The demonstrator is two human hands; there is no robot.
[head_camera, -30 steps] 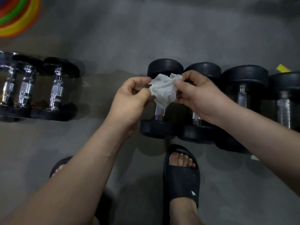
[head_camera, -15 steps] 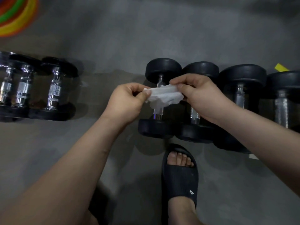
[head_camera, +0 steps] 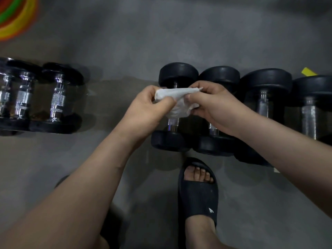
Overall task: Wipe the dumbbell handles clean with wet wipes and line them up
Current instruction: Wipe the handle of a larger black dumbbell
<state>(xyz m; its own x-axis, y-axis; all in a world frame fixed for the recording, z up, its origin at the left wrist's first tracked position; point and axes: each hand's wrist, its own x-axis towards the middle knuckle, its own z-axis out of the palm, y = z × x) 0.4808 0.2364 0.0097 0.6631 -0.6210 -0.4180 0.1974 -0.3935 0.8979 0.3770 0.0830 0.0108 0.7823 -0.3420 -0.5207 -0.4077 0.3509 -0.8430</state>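
I see the wipe (head_camera: 177, 97), crumpled a second ago, now folded into a strip. The left hand (head_camera: 149, 106) and right hand (head_camera: 213, 106) both pinch it above the dumbbell (head_camera: 178, 73). Handle-wiping looks next.

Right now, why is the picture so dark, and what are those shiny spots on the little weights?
Head view: the light is dim, so the grey floor and black dumbbells look murky; the shiny spots are glare on the chrome handles at left; the coloured rings in the top-left corner are blurred; the white wipe stands out brightest.
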